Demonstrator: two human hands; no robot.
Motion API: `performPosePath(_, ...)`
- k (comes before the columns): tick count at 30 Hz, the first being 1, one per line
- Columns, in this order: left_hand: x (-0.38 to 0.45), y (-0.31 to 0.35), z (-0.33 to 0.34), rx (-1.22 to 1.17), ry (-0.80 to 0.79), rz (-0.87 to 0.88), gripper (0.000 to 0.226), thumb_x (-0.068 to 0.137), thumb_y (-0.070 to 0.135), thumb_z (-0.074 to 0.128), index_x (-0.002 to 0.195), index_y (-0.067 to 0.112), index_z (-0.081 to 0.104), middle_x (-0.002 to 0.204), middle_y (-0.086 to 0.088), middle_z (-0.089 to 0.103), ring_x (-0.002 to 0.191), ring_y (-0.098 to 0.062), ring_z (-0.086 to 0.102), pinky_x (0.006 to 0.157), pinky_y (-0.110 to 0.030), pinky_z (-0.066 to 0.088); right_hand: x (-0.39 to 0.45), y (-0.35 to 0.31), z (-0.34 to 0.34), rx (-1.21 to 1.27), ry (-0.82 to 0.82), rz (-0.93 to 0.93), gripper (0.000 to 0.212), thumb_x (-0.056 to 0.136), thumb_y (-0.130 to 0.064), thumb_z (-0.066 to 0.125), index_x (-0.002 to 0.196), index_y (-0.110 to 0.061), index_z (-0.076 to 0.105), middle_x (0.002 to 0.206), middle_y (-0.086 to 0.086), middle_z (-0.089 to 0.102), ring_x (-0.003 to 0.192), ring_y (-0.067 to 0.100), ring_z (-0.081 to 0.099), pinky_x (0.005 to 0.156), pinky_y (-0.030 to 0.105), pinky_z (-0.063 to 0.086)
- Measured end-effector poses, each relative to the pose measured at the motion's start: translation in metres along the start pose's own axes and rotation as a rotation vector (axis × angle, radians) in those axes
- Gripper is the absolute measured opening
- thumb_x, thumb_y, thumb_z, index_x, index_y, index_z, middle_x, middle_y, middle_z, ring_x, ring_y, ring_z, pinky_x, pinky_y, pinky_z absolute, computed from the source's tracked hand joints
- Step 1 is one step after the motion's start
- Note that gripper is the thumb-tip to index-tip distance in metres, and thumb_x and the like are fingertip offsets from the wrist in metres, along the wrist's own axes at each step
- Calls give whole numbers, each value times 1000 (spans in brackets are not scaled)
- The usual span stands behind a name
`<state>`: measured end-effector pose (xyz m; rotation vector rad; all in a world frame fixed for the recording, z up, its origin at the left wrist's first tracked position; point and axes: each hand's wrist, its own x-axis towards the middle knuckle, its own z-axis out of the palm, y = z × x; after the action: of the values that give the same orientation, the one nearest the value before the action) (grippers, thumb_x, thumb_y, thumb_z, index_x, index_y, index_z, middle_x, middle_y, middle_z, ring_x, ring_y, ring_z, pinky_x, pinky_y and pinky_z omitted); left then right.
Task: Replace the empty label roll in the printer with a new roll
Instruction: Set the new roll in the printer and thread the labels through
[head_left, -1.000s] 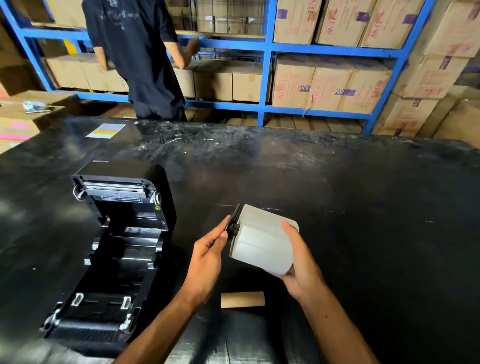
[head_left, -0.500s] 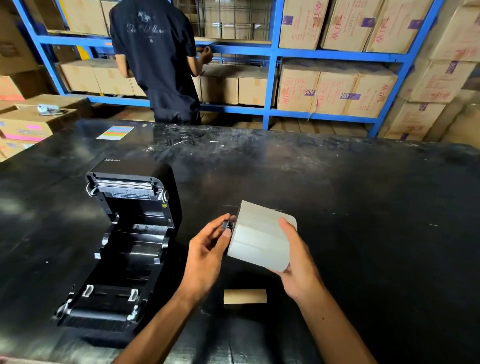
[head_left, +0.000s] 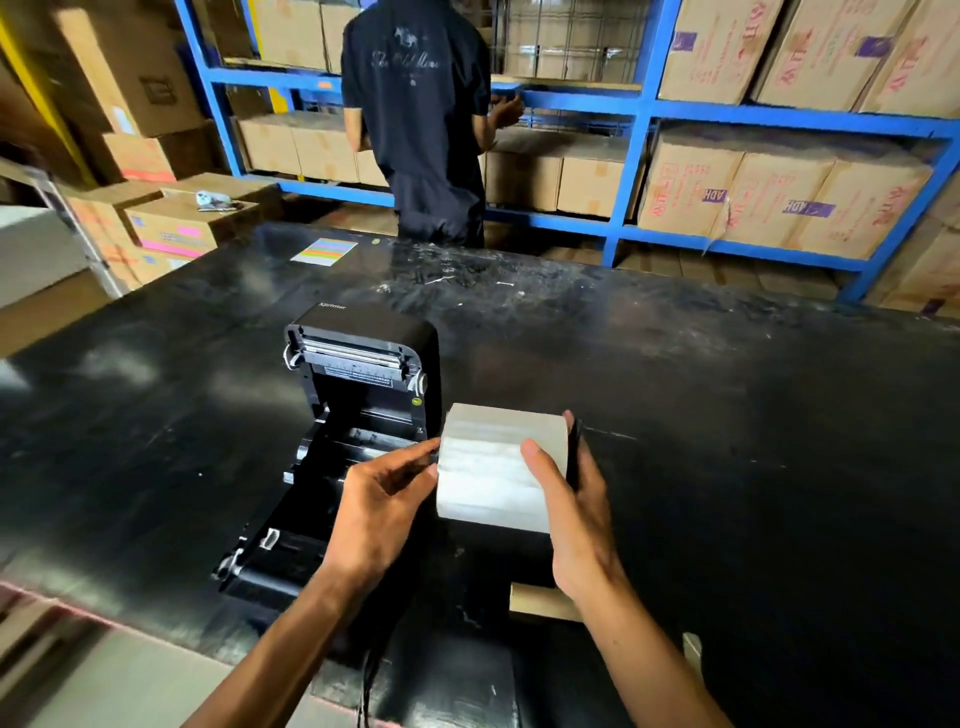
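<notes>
The white label roll (head_left: 496, 470) is held just right of the open printer (head_left: 345, 441), right hand (head_left: 574, 514) wrapped around it, left hand (head_left: 382, 506) fingertips at its left end. Empty cardboard core (head_left: 540, 603) lies near; black table (head_left: 753, 441) is bare rightward.

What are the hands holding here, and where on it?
The new white label roll, held above the table. The right hand wraps its curved side and right end; the left hand fingertips touch its left end.

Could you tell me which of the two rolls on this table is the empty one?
The bare brown cardboard core lying on the black table; the full white label roll is held between both hands.
</notes>
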<state>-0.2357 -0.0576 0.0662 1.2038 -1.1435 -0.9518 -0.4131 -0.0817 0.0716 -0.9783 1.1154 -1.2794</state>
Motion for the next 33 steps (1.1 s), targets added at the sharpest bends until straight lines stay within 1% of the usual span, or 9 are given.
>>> performPosePath(2, 2, -2, -21, 29, 21, -12, 27, 88, 4, 63, 108, 17, 74, 103, 3, 78, 98, -15, 72, 81, -25, 59, 1, 4, 20, -6, -27, -20, 74, 70, -43, 76, 134, -48, 40, 97, -35, 67, 91, -12, 62, 67, 10, 54)
performPosePath(6, 9, 5, -60, -106, 8, -145, 40, 91, 21, 38, 106, 19, 75, 111, 0, 76, 104, -14, 70, 91, -34, 54, 3, 11, 61, 5, -39, -9, 71, 75, -34, 74, 137, -40, 41, 115, -18, 65, 99, 1, 64, 73, 15, 54)
performPosePath(9, 12, 11, -85, -118, -40, -207, 42, 90, 53, 47, 99, 27, 77, 108, 1, 77, 97, -11, 72, 77, -22, 57, 3, 21, 92, 10, -42, 3, 70, 76, -31, 74, 138, -38, 42, 118, -11, 65, 104, 5, 62, 87, 28, 54)
performPosePath(11, 15, 8, -102, -80, -48, -229, 45, 81, 61, 58, 98, 24, 77, 101, 0, 78, 95, -14, 73, 75, -22, 59, 3, 30, 115, 6, -30, 1, 72, 75, -28, 76, 138, -36, 42, 125, -5, 64, 109, 13, 62, 97, 41, 51)
performPosePath(14, 24, 2, -126, -99, -56, -287, 44, 75, 55, 66, 98, 19, 77, 97, -6, 79, 97, -24, 73, 83, -36, 60, 2, 44, 143, -20, -30, -3, 75, 75, -27, 77, 139, -36, 40, 134, -1, 58, 116, 19, 60, 100, 47, 49)
performPosePath(18, 34, -13, -155, -141, -107, -287, 37, 84, 46, 65, 101, 14, 76, 102, -14, 77, 100, -35, 71, 93, -50, 55, 2, 64, 165, -104, -29, -25, 74, 73, -33, 77, 136, -44, 39, 140, -1, 51, 120, 20, 57, 100, 47, 48)
performPosePath(24, 45, -31, -180, -185, -263, -315, 32, 90, 41, 60, 109, 17, 73, 107, -6, 77, 102, -23, 71, 80, -23, 57, 5, 78, 179, -226, -36, -19, 77, 64, -51, 76, 130, -59, 37, 142, -4, 47, 123, 18, 53, 101, 48, 47)
performPosePath(29, 49, -38, -189, -181, -317, -358, 30, 93, 35, 57, 109, 15, 73, 108, -6, 76, 103, -21, 71, 84, -22, 55, 7, 88, 182, -248, -57, -4, 82, 61, -53, 77, 132, -57, 37, 140, 2, 49, 118, 18, 58, 96, 45, 52)
performPosePath(33, 54, -39, -192, -135, -348, -382, 29, 95, 37, 54, 110, 21, 72, 107, -1, 77, 103, -16, 70, 87, -24, 51, 9, 94, 186, -267, -28, -42, 71, 76, -34, 75, 131, -58, 36, 140, -2, 49, 118, 14, 58, 95, 40, 53)
